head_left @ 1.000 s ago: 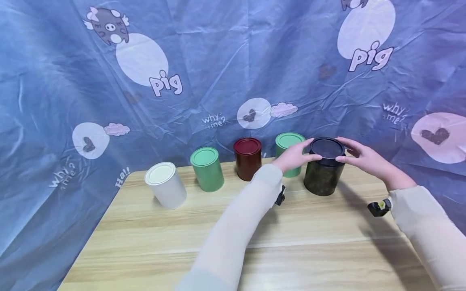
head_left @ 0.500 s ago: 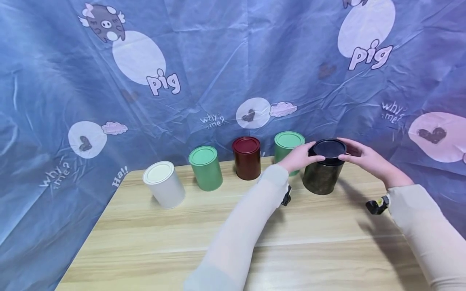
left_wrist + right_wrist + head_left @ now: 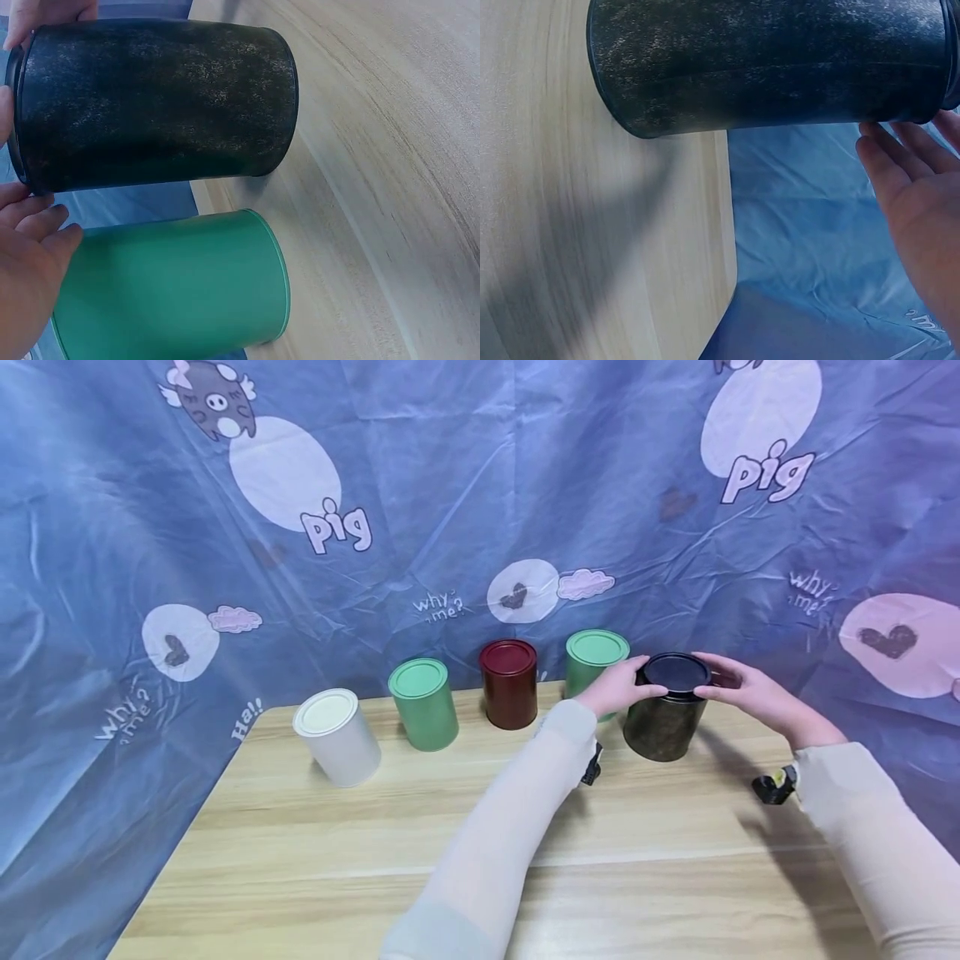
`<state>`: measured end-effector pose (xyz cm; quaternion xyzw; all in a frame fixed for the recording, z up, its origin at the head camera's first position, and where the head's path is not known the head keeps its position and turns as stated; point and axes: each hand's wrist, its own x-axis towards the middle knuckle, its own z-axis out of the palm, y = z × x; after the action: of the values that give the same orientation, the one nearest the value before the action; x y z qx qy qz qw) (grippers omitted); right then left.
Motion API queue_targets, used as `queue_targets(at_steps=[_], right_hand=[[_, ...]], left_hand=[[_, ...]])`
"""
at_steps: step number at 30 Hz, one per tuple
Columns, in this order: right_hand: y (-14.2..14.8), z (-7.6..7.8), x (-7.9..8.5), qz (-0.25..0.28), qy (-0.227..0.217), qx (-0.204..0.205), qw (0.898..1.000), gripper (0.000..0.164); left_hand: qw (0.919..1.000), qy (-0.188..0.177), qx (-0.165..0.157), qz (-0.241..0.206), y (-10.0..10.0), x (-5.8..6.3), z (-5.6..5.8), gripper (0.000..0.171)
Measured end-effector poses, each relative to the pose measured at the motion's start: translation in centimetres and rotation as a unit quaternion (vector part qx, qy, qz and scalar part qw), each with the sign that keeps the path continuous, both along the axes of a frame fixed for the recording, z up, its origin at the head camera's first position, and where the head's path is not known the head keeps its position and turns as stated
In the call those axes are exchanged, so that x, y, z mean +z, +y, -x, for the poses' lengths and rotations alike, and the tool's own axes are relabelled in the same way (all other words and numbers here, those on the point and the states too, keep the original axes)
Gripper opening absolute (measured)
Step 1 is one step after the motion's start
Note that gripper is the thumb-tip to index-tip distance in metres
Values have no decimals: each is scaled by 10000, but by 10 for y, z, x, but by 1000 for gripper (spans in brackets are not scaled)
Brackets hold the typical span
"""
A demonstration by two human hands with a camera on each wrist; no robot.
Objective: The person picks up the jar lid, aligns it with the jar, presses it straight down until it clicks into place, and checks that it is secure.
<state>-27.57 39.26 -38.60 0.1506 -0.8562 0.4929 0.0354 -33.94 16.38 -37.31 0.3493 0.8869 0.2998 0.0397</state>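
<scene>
At the back right of the table stands a dark, mottled black can with a black round lid on its top. From the left my left hand grips the lid's edge, thumb in front and fingers behind. Opposite it, my right hand holds the right side of the same rim. The left wrist view shows the lid flush along the can's top end, fingertips right at the rim. In the right wrist view the right hand's fingers touch near the can's top edge.
Left of the black can stand a green can, partly behind my left hand, a dark red can, another green can and a white can, all lidded. A blue printed cloth hangs behind the wooden table.
Both hands have lowered the black lid slightly onto the black can. The other cans stand where they were; the head view has shifted a little.
</scene>
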Motion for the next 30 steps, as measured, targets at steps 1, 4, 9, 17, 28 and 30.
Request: queue_targets(at_steps=[1, 4, 9, 17, 28, 30], right_hand=[[0, 0, 0, -13, -39, 7, 10000, 58], [0, 1, 1, -104, -153, -26, 9998, 59], [0, -1, 2, -304, -346, -87, 9989, 62], [6, -5, -2, -373, -469, -195, 9980, 64], [10, -5, -5, -486, -455, -194, 9976, 61], [11, -5, -5, -571, -497, -214, 9969, 62]], left_hand=[[10000, -14, 25, 15, 0, 0, 0, 69], [9999, -113, 46, -15, 0, 1, 0, 69], [9995, -279, 74, -90, -2, -1, -2, 69], [9994, -298, 102, -172, 0, -6, -6, 68], [9990, -197, 397, -21, 0, -5, -13, 67], [9990, -203, 393, 20, 1, -5, -14, 67]])
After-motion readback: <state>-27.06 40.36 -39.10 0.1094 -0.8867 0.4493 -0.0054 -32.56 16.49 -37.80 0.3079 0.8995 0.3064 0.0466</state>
